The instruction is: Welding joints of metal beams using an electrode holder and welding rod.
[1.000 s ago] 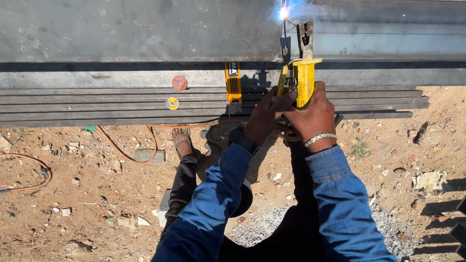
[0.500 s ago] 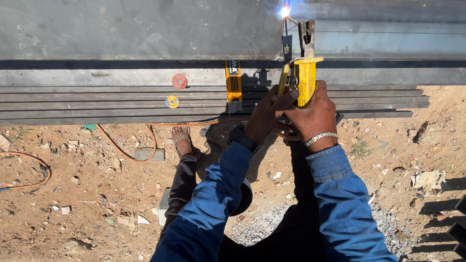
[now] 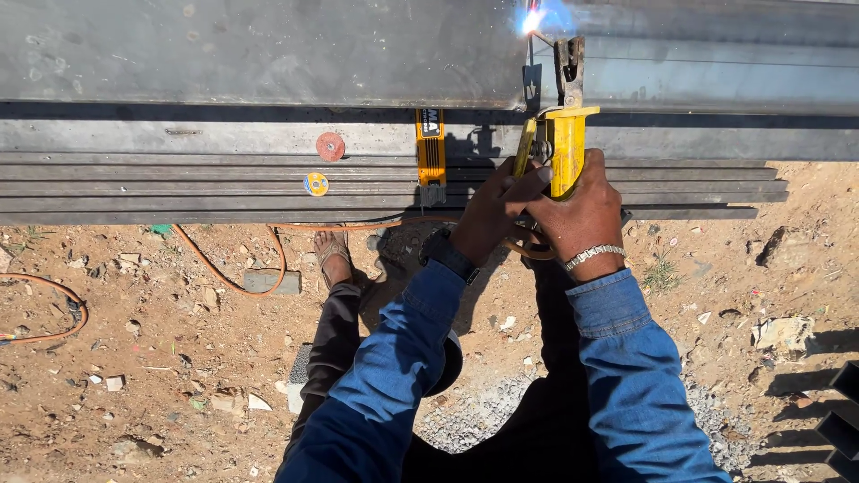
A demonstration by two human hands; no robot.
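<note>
Both my hands grip a yellow welding electrode holder (image 3: pixel 564 148). My right hand (image 3: pixel 583 210), with a metal bracelet at the wrist, wraps its handle. My left hand (image 3: pixel 494 210), with a dark watch, steadies it from the left. A thin electrode runs up from the holder's jaws to a bright blue-white arc (image 3: pixel 531 21) on a seam of the big grey steel beam (image 3: pixel 268 49). Both sleeves are blue denim.
Long flat steel bars (image 3: pixel 179 188) lie stacked below the beam. On them rest a second yellow tool (image 3: pixel 430 152) and two small discs, red (image 3: pixel 330 146) and yellow (image 3: pixel 315 184). An orange cable (image 3: pixel 228 273) snakes over stony dirt. My sandalled foot (image 3: pixel 333 255) stands by a brick (image 3: pixel 268 282).
</note>
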